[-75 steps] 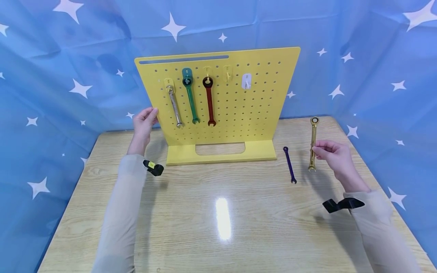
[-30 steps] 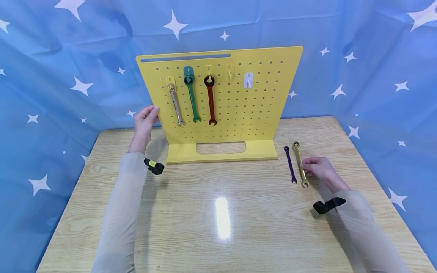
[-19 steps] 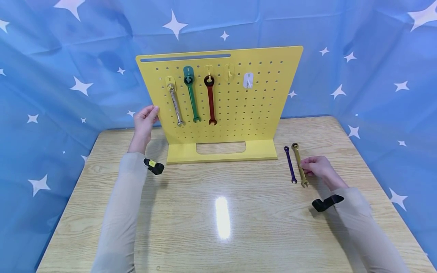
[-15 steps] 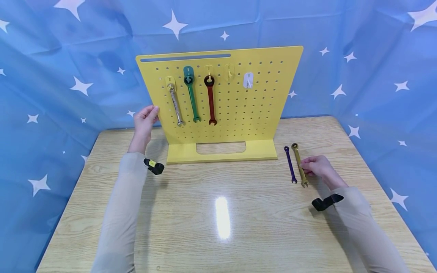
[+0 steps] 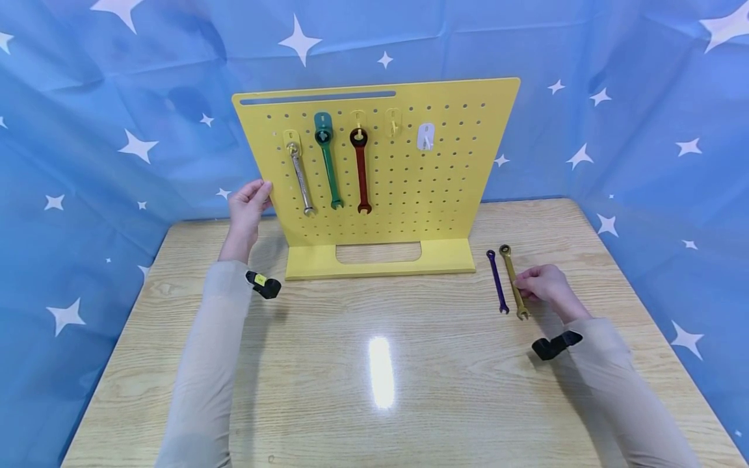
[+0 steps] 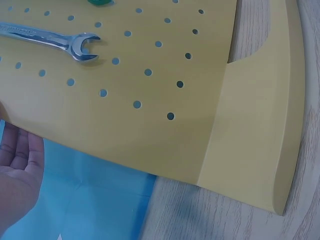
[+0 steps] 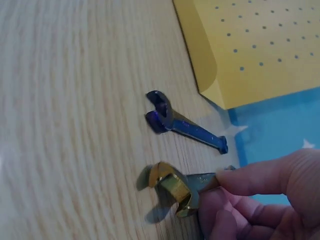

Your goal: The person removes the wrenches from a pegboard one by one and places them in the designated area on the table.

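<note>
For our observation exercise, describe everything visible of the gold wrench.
The gold wrench looks like shiny metal, with a ring at its far end, a straight shaft and an open, forked near end. The right hand pinches the shaft. In the head view it is right of the purple wrench, apart from it; whether it touches the table is unclear.

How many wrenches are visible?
5: silver wrench, green wrench and red wrench hang on the board; the purple wrench lies on the table; the right hand holds the gold wrench.
</note>
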Motion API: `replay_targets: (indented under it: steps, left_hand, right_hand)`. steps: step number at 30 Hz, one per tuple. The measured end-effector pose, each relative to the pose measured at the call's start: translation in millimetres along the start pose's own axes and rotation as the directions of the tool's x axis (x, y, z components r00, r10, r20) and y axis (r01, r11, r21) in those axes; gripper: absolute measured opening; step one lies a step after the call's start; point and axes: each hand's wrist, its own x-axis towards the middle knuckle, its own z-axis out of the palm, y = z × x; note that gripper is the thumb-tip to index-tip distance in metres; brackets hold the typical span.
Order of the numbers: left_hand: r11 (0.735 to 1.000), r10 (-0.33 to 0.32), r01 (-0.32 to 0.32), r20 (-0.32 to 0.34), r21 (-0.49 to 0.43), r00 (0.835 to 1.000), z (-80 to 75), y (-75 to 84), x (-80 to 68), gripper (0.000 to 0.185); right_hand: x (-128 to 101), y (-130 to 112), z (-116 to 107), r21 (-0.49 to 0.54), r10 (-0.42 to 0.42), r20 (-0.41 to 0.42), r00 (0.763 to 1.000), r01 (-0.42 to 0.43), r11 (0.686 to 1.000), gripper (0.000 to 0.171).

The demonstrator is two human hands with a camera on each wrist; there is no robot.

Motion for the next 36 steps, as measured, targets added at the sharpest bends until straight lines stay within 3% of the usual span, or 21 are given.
replay_targets:
  steps: [16, 21, 25, 30, 36]
  left_hand:
    - [1.000, 0.013, -0.012, -0.013, 0.022, 1.000, 0.2, -0.1, 1.5, 0.009]
    - [1.000, 0.006, -0.006, -0.004, 0.015, 1.000, 0.3, 0.4, 0.6, 0.009]
    - [1.000, 0.006, -0.006, -0.003, 0.015, 1.000, 0.6, 0.3, 0.5, 0.009]
    - [1.000, 0.003, -0.003, -0.009, 0.008, 1.000, 0.7, 0.1, 0.6, 0.009]
    - [1.000, -0.006, 0.006, -0.010, 0.012, 1.000, -0.4, -0.3, -0.2, 0.009]
  right_hand:
    - [1.2, -1.4, 0.1, -0.094, -0.010, -0.042, 0.999, 0.006, 0.996, 0.017]
    - [0.5, 1.4, 0.9, -0.054, -0.018, -0.059, 0.998, 0.015, 0.998, 0.020]
    - [-2.9, -0.3, 2.2, -0.037, -0.035, -0.118, 0.992, 0.031, 0.999, 0.028]
    - [-6.6, -9.8, 2.6, -0.045, -0.105, -0.175, 0.979, 0.098, 0.994, 0.034]
    - [-8.3, -27.7, 4.2, 0.049, -0.156, -0.194, 0.968, 0.168, 0.985, 0.033]
